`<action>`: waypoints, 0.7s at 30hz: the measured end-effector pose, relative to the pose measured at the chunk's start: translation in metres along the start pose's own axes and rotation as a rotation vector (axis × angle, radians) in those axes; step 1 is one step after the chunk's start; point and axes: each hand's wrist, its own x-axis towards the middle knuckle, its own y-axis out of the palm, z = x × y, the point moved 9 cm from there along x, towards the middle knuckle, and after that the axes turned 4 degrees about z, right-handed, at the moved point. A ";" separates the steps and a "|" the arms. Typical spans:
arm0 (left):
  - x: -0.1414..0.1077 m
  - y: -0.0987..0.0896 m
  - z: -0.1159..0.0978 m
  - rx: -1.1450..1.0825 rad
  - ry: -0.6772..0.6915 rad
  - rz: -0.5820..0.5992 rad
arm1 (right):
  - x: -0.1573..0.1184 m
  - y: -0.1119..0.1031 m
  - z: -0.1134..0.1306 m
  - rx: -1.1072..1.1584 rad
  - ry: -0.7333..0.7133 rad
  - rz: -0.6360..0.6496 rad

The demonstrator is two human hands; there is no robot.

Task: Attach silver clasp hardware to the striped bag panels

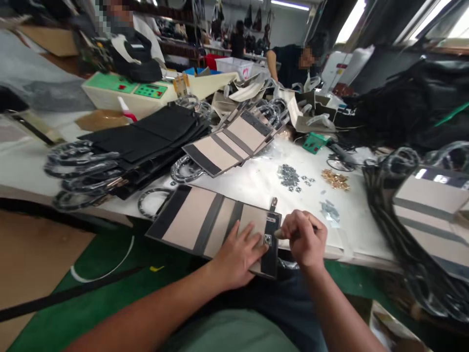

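A beige and black bag panel point(227, 222) lies open at the table's front edge, its right end past the edge. My left hand point(240, 254) rests flat on it with fingers spread, fingertips beside a small metal plate point(268, 239) on the black strip. My right hand point(304, 234) is closed around a slim tool point(279, 234), its tip near that plate. Most of the tool is hidden in the fingers. A metal clasp piece point(273, 204) sticks out at the panel's upper right corner.
Piles of silver plates point(288, 176), brass parts point(335, 179) and clear pieces point(330, 211) lie behind my right hand. Black bag pieces point(146, 137) are stacked left; more panels point(428, 215) hang over the right edge. A person point(293, 61) works across the table point(242, 188).
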 end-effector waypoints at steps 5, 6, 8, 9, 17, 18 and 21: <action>-0.001 0.002 -0.004 0.011 -0.010 0.011 | -0.007 0.012 -0.008 0.008 0.088 0.065; -0.001 0.001 -0.004 0.009 -0.020 0.014 | -0.007 0.015 -0.006 -0.002 0.087 0.082; -0.001 0.000 -0.003 -0.002 -0.027 0.013 | -0.004 0.015 0.004 0.019 0.047 0.083; -0.001 -0.001 -0.003 -0.007 -0.025 0.012 | -0.002 0.015 0.010 0.044 0.017 0.079; 0.001 -0.003 -0.004 -0.015 -0.018 0.026 | -0.005 0.017 -0.015 -0.051 0.103 0.126; 0.001 -0.003 -0.005 -0.017 -0.017 0.024 | -0.004 0.018 -0.015 -0.055 0.101 0.135; 0.001 -0.003 -0.005 -0.028 -0.015 0.013 | 0.002 0.026 -0.005 -0.061 0.077 0.170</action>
